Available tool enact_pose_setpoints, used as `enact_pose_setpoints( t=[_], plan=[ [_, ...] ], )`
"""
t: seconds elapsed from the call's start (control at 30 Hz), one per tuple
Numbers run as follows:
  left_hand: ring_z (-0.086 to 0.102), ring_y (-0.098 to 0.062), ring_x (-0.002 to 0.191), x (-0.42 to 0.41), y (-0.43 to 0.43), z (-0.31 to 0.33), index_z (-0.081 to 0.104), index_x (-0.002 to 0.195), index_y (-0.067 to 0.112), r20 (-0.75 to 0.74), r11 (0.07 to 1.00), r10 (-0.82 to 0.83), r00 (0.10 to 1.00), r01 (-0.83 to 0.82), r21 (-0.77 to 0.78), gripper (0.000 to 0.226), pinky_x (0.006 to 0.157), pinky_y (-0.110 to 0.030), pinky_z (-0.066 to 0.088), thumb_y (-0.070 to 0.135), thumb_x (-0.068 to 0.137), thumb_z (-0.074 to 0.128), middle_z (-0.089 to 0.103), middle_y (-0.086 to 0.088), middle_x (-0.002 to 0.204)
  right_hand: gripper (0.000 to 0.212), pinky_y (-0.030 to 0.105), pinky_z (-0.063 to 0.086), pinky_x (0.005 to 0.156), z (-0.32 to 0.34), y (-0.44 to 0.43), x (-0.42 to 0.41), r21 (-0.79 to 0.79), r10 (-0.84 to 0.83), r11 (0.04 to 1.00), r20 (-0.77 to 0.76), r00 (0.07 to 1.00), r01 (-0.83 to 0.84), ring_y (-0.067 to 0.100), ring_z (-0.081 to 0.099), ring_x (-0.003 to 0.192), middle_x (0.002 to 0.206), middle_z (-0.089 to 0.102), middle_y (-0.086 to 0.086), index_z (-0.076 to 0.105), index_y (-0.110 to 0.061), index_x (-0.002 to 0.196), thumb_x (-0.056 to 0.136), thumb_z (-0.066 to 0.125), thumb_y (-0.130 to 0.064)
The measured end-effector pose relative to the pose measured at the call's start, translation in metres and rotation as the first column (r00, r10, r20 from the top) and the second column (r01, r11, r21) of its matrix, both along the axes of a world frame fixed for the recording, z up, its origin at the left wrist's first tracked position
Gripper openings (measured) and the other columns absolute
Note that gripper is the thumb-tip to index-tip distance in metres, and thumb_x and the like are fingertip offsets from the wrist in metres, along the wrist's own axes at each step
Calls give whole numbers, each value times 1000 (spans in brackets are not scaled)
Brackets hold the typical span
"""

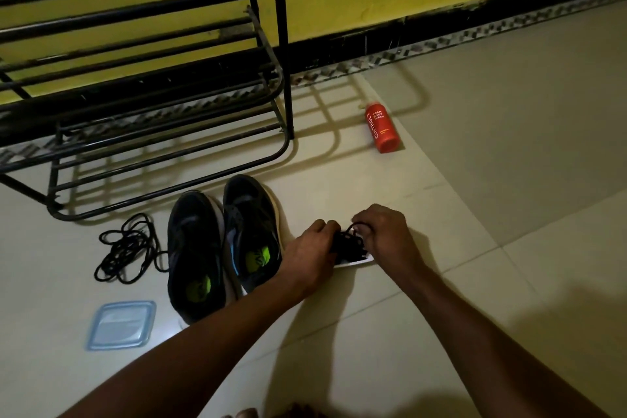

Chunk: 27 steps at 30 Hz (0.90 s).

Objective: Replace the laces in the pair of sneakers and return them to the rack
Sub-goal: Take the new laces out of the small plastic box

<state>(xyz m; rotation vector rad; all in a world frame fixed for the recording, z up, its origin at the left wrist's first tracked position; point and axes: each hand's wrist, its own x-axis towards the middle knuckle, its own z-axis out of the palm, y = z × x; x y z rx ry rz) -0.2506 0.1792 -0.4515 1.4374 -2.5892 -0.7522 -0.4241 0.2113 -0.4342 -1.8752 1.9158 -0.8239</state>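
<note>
New laces [346,243]: a black bundle on a white card [361,261], on the floor [475,214] just right of the sneakers [251,227]. Both hands are on it. The left hand [310,248] grips the bundle's near-sneaker side with curled fingers [325,226], and the right hand [383,231] pinches a loop at the top. Handling, as I judge it: light, limp cord with no stiffness, so it will snag on itself if yanked. Best to hold the bundle or card down with one hand and draw a free end out with the other; the tips look like the only rigid part worth pinching for threading, and I can't make them out here. The card is thin and will probably slide on the smooth tile. The sneakers stand side by side, toes toward the rack [169,146], and look unlaced. They should be light, with stiff soles and soft uppers, so take them by the heel collar. Old laces [129,248] lie in a loose tangle just left of the sneakers, touching or nearly touching the left shoe, so there is a snag risk when lifting. A blue lid [120,324] sits left of the sneakers' heels, and a red bottle [383,129] lies well beyond them to the right. The rack's bottom rail is just past the toes, and its tiers look free. There is open tile right of the sneakers for working.
</note>
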Motion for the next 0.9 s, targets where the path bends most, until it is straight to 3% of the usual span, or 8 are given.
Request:
enact_pose_setpoints(
  t=[0.1,0.17,0.23,0.3,0.47,0.6,0.77,0.9],
  plan=[
    [61,-27,97,1,0,-1,51,125,23,-4,1000,2,1000,-2,-4,32,75,-46,55,20,93,58,57,-1,114,16,43,50,77,-3,5,-1,129,91,988,-65,994,-82,36,65,85,91,67,18,75,0,90,82,61,5],
    [62,-26,97,2,1,-1,52,124,23,-16,1000,-3,1000,3,-17,32,75,-46,56,20,93,58,59,0,115,21,39,44,79,-9,11,-1,209,169,971,-248,954,-118,34,63,93,96,66,11,74,-10,96,87,57,-4],
    [63,-25,94,1,2,0,54,121,25,-10,999,-13,1000,12,-47,26,73,-44,56,23,95,56,62,2,113,27,35,24,76,-12,15,2,283,242,953,-492,836,-109,24,56,104,99,64,-2,72,-22,99,87,54,-6],
    [65,-26,90,0,2,1,58,119,30,13,997,-8,1000,9,-73,21,68,-40,54,27,98,53,61,4,108,29,36,9,69,-12,15,4,346,274,935,-574,771,-75,19,47,111,97,62,-7,69,-23,95,81,54,-3],
    [65,-26,86,-2,5,5,66,120,35,41,996,-30,999,34,-87,25,61,-31,41,33,99,52,55,3,107,36,37,6,66,-9,9,2,379,279,924,-578,767,-51,18,45,115,98,65,-10,70,-26,98,77,54,-3],
    [65,-22,88,-2,7,5,67,122,37,38,995,-24,999,28,-95,30,56,-28,32,49,101,49,50,4,116,32,35,9,68,-7,9,-4,356,252,931,-458,853,-84,12,45,109,93,64,-14,68,-32,92,79,51,-9],
    [64,-26,89,-8,8,3,67,119,32,77,998,-6,997,10,-58,29,61,-33,43,45,101,50,47,1,110,6,35,11,68,-7,8,-6,387,287,916,-439,851,-109,13,45,107,89,62,-12,60,-27,81,83,57,-22],
    [61,-26,83,-10,5,1,69,116,27,78,997,0,997,6,-79,23,62,-32,38,36,100,55,48,0,98,16,35,11,68,-8,6,-3,394,311,914,-518,797,-101,15,42,112,100,61,-10,68,-24,91,79,62,-15]
  ],
)
